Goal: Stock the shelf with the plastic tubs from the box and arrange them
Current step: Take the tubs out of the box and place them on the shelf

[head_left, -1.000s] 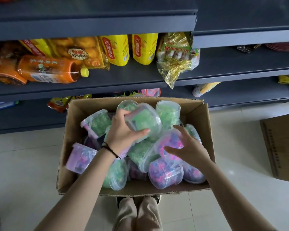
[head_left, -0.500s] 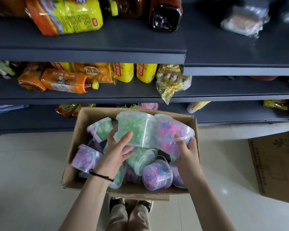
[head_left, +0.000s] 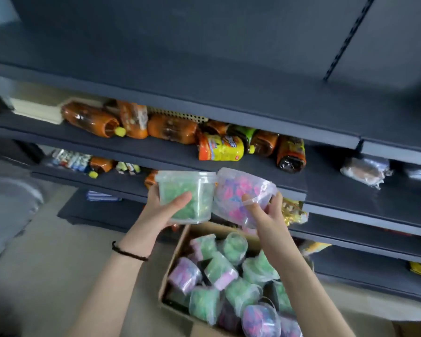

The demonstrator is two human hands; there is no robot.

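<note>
Head view: left hand (head_left: 164, 210) grips a green-filled tub (head_left: 187, 194). Right hand (head_left: 265, 215) grips a pink-filled tub (head_left: 238, 190) (tubs touching, above the cardboard box (head_left: 178, 259)).

Green tub (head_left: 187, 198) and pink tub (head_left: 238, 193), above box (head_left: 171, 271): clear plastic, glossy, smooth. Box: brown cardboard, matt. Shelf (head_left: 326, 188) behind box: dark, matt, smooth finish. Bottles (head_left: 219, 148) above box: glossy plastic wrap.
</note>
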